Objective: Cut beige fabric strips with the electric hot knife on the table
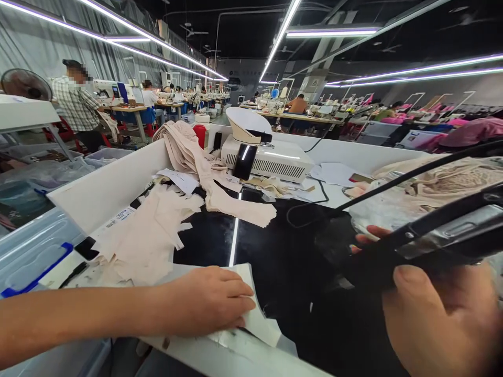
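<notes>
My left hand (208,301) lies flat, fingers together and stretched, on a white sheet of fabric or paper (251,314) at the near edge of the glossy black table (275,262). My right hand (436,319) is closed round the handle of a dark metal tool (444,238), held up close to the camera at the right; the tool's kind is hard to make out. A thin black cord (412,175) runs from it. Beyond the tool, other fingers (363,238) touch a clear bag of beige cloth.
Beige fabric pieces (145,235) and a long beige strip (220,193) lie on the left half of the table. A white machine (267,157) stands at the back. A white side board (113,183) borders the left, with blue-lidded plastic bins (31,256) beyond. People work at distant tables.
</notes>
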`<state>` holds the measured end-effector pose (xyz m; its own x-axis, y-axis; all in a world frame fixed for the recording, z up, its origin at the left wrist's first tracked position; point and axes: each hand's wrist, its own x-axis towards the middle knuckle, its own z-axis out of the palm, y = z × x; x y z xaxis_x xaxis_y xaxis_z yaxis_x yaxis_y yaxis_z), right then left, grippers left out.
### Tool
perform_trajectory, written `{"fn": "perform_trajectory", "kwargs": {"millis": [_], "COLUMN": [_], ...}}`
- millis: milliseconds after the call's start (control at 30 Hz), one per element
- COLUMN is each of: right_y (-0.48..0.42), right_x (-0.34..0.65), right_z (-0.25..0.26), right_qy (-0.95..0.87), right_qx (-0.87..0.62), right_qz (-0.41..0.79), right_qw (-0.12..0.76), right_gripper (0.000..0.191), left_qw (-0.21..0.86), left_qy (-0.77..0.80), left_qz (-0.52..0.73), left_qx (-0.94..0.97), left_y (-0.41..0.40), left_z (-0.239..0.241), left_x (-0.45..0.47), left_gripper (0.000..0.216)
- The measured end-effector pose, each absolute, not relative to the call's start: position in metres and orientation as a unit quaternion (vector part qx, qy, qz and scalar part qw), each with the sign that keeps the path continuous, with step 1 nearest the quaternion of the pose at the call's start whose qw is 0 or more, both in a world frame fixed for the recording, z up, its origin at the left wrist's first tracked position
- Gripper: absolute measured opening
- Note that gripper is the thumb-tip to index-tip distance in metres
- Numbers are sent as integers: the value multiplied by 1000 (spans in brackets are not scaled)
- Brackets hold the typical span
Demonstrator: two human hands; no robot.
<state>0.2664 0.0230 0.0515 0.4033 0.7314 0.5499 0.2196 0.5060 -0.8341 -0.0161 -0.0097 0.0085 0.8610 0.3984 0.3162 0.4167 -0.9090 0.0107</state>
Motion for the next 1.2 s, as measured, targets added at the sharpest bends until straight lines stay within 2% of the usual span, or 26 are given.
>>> {"fn": "perform_trajectory", "kwargs": {"millis": [100, 233, 433, 733, 933, 1200], "right_y": [29, 35, 43, 55, 59, 63], "right_x": [251, 236, 206, 177, 169, 165], "right_z": [62, 68, 63, 56, 49, 48], "right_qy": [-478, -501, -522, -517, -530, -516], "right_qx": [-491, -461, -393, -321, -271, -257], "right_qz": [194, 244, 306, 374, 392, 408], "right_qw": [702, 690, 692, 699, 701, 708], "right_gripper": [48, 58, 39, 44, 39, 39], "left_qw": [56, 98, 142, 157, 158, 150], "left_qy": [-235, -256, -298, -304, -312, -320], "left_qz": [-154, -150, -170, -209, -274, -274], "left_qx": [-958, -950, -929, -916, -896, -895], "left_y": [-5, -3, -10, -13, -14, -18], "left_z": [5, -6, -17, -25, -28, -30], "left_x": [-6, 5, 9, 11, 14, 14], "left_gripper": [18, 24, 34, 35, 33, 32]}}
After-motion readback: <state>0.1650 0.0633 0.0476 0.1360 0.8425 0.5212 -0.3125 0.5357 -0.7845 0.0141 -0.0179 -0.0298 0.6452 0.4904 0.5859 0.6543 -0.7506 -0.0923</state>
